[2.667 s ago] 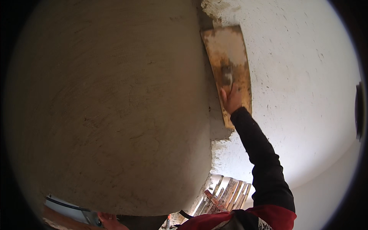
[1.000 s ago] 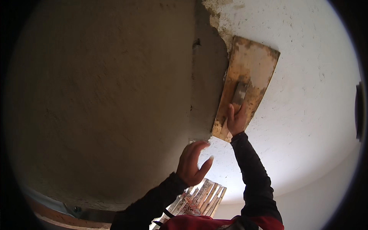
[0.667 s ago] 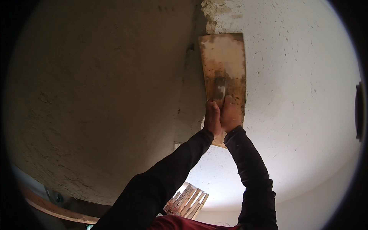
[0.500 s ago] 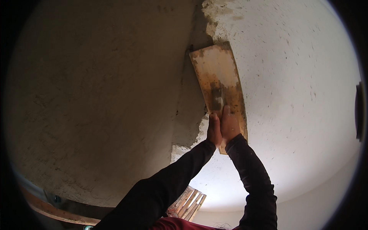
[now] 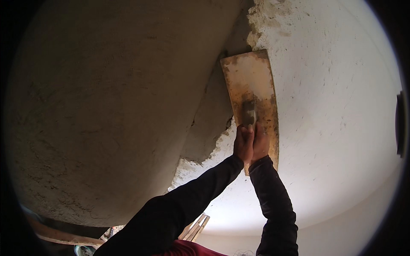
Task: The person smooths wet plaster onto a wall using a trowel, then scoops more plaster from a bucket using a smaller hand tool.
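A long, worn plastering float (image 5: 251,77), yellowish-brown and smeared with grey mortar, lies against the surface overhead along the border between grey plaster and white wall. Both my hands are closed at its handle, side by side. My left hand (image 5: 244,143) wraps the left side of the grip, and my right hand (image 5: 260,141) presses against it from the right. Most of the handle is hidden by my fingers. Left of the float runs a strip of smooth grey plaster (image 5: 209,123) with a ragged edge, where it meets the white painted wall (image 5: 324,128).
A wide, dark grey plastered surface (image 5: 98,111) fills the left side. Low down are wooden slats (image 5: 196,228) and, at the lower left, a curved wooden board (image 5: 60,234). A dark object (image 5: 400,123) sits at the right rim.
The float and both hands have shifted slightly to the right against the surface. My view has turned a little, so the slats show less. The grip of both hands stays.
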Tool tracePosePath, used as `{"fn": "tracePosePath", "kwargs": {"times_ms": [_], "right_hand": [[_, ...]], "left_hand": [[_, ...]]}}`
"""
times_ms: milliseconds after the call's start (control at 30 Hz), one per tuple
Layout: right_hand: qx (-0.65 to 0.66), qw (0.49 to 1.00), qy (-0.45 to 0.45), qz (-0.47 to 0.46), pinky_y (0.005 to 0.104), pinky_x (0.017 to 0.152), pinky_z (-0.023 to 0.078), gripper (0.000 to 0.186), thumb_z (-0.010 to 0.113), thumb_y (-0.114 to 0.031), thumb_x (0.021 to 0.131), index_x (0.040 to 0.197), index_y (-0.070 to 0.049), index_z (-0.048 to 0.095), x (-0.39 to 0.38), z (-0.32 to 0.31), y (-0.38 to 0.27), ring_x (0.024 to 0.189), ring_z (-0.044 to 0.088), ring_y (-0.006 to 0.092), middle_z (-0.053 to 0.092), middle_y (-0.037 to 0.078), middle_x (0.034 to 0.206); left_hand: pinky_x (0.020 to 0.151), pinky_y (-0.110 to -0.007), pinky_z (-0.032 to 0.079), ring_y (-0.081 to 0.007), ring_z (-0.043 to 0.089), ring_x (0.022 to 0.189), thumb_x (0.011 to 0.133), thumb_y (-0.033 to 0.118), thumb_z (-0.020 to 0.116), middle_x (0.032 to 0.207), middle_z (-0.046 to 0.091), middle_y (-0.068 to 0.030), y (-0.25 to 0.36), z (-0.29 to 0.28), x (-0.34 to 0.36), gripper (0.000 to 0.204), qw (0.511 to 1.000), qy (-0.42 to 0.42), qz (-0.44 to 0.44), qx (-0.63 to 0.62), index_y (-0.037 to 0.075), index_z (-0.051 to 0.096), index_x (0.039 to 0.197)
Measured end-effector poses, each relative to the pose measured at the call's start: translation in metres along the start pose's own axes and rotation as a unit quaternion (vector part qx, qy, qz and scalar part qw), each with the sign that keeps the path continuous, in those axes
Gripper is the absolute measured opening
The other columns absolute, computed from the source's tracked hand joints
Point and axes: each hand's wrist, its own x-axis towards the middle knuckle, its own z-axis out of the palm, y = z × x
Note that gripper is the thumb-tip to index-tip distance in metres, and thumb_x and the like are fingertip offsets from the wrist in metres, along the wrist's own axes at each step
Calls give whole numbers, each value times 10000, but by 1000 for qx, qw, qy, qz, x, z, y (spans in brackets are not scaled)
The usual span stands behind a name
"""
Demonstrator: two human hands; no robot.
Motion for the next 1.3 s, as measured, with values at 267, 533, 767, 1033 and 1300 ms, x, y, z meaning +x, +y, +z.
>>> {"fn": "tracePosePath", "kwargs": {"times_ms": [267,533,767,1033,1300], "right_hand": [[59,994,58,-75,410,617,481,350,612,-287,904,1098,-4,544,85,-11,-47,706,634,341,644,171,754],[140,985,-90,38,254,641,489,214,567,-149,952,1095,0,621,107,-85,-43,706,613,136,663,56,817],[-143,941,308,4,263,731,529,228,580,-221,957,1079,-46,661,136,-235,27,857,648,139,686,58,921],[-371,873,283,-139,440,1072,348,465,449,-405,992,1349,-109,479,121,-175,102,1304,380,335,381,140,1433],[-459,829,261,-182,425,1074,356,444,458,-396,985,1311,-103,528,127,-177,141,1301,407,315,412,134,1417]], "left_hand": [[719,-343,449,-204,555,817,944,458,557,857,563,-97,61,15,85,457,991,-70,68,87,9,486,991],[752,-444,493,-411,633,877,928,500,532,919,628,-271,58,18,123,577,946,85,194,246,-45,467,1107],[687,-434,498,-358,640,764,916,540,541,824,643,-198,-25,-55,98,635,947,58,114,295,-46,486,1154],[522,-347,469,-210,586,570,892,407,650,640,588,-53,-205,-184,7,458,980,57,-51,183,37,507,1121],[659,-422,540,-336,662,831,799,536,700,941,650,-181,-68,-32,55,706,945,-118,75,296,-2,487,1204]]}}
